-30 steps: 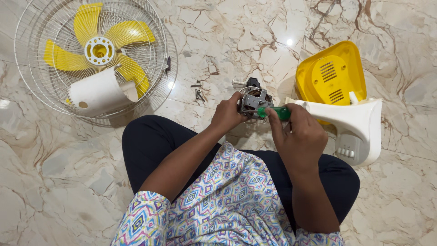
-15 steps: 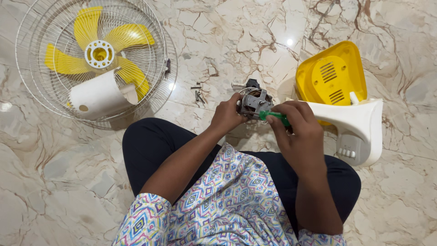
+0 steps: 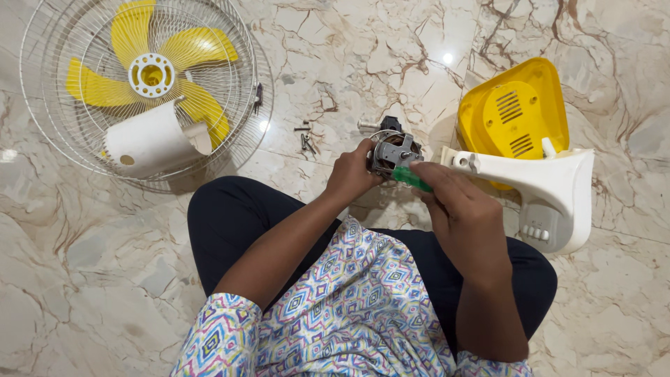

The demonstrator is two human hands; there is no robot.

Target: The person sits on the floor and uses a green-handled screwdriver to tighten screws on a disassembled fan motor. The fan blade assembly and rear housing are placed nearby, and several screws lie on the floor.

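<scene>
The fan motor (image 3: 392, 152) sits low in front of my crossed legs, just above the marble floor (image 3: 349, 63), between my two hands. Far to my left lies the wire fan guard (image 3: 42, 139) with the yellow blade (image 3: 188, 49) inside it and a white motor cover (image 3: 146, 143) resting on the mesh. Nearer, a few loose screws (image 3: 306, 139) lie on the floor, just left of the motor. My left hand (image 3: 352, 174) has its grip clenched round the motor's metal body, bracing it. My right hand (image 3: 460, 209) grips the green-handled screwdriver (image 3: 412, 179), its tip up against the motor's side. To do this well, I judge I should keep the motor steady, hold the driver in line with the screw and press firmly so the tip does not slip. Right of my hands stands the white fan stand housing (image 3: 551, 188), and behind it the yellow rear cover (image 3: 516, 105).
</scene>
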